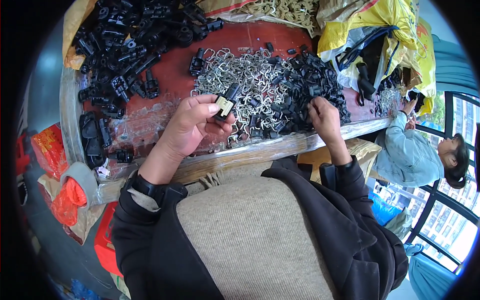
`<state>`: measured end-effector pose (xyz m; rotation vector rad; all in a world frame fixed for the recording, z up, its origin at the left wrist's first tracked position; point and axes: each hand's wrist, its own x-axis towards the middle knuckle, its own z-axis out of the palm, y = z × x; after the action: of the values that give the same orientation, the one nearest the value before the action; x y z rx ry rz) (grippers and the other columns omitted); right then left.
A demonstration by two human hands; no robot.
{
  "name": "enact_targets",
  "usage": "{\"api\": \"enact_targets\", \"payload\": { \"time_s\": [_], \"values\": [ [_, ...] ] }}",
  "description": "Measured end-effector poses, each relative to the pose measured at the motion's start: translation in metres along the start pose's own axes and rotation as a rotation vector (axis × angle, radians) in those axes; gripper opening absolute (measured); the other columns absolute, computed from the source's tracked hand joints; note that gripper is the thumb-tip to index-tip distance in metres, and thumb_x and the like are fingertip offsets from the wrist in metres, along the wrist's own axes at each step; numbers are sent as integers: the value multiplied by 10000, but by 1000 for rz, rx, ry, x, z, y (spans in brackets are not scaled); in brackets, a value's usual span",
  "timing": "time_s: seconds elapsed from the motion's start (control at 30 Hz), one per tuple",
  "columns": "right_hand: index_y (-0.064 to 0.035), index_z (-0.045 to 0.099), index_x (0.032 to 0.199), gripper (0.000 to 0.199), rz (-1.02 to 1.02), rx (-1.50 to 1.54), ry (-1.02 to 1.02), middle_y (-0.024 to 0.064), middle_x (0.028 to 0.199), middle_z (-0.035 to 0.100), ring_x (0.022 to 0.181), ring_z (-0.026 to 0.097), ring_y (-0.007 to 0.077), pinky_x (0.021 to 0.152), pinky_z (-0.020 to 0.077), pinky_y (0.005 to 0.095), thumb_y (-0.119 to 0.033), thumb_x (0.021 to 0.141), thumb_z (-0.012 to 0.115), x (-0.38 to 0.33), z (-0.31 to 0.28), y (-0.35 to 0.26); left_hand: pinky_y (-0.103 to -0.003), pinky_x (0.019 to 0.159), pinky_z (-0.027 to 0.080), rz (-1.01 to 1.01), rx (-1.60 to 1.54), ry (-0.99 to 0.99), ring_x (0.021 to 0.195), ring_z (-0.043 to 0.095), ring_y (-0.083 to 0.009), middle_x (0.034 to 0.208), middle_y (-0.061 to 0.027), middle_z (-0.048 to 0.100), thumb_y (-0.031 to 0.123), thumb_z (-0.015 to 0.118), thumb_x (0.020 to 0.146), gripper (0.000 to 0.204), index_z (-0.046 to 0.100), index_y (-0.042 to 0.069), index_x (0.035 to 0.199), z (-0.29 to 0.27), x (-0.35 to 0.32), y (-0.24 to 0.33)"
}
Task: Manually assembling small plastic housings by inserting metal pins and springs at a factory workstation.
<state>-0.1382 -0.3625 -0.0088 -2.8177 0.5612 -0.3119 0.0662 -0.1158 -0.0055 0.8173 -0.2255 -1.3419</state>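
Observation:
My left hand (187, 124) holds up a black plastic fitting (232, 91) with a cream-coloured piece (224, 106) set on its side. The thumb presses on the cream piece, and the fingers curl beneath. Over the right part of the table, my right hand (326, 120) has its fingers drawn together at the near edge of a heap of small black plastic pieces (312, 75). Whatever lies between those fingertips is hidden. Bent silvery metal clips (240, 75) are spread between the two hands, mixed with black pieces on their right side.
Black fittings (135, 45) are heaped at the far left of the red table (240, 35). Cream pieces (285, 11) fill a sack at the back. A yellow bag (345, 37) stands at the back right. A wrapped edge (260, 152) runs before me. Another person (410, 150) works at the right.

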Motion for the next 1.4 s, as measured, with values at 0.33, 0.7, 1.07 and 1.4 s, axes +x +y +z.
{"api": "enact_targets", "payload": {
  "time_s": [0.33,0.7,1.07,1.4],
  "values": [
    [-26,465,768,109,401,665,-96,18,630,478,499,437,78,445,352,209,-116,825,489,-4,-10,-8,-214,586,482,-43,34,-46,657,570,-103,788,-71,584,217,500,731,273,545,-16,866,2,-1,4],
    [-32,466,825,121,585,1560,-559,41,642,491,472,395,71,409,303,170,-152,832,481,31,4,-68,-199,623,467,-68,43,-110,684,574,-108,806,-83,585,216,524,729,311,532,-24,926,3,-2,3],
    [-19,494,864,119,651,1695,-1062,49,690,520,499,421,70,420,323,157,-131,825,487,57,22,-112,-236,629,482,-67,31,-171,714,578,-152,831,-118,579,228,510,724,391,483,-37,1011,3,-2,1],
    [-20,487,885,132,420,1670,-580,35,807,507,587,452,65,495,361,150,-102,792,534,54,26,-119,-233,640,499,-32,-212,-84,780,595,-200,893,-158,576,173,444,786,301,479,-48,986,-6,2,-1]
  ]
}}
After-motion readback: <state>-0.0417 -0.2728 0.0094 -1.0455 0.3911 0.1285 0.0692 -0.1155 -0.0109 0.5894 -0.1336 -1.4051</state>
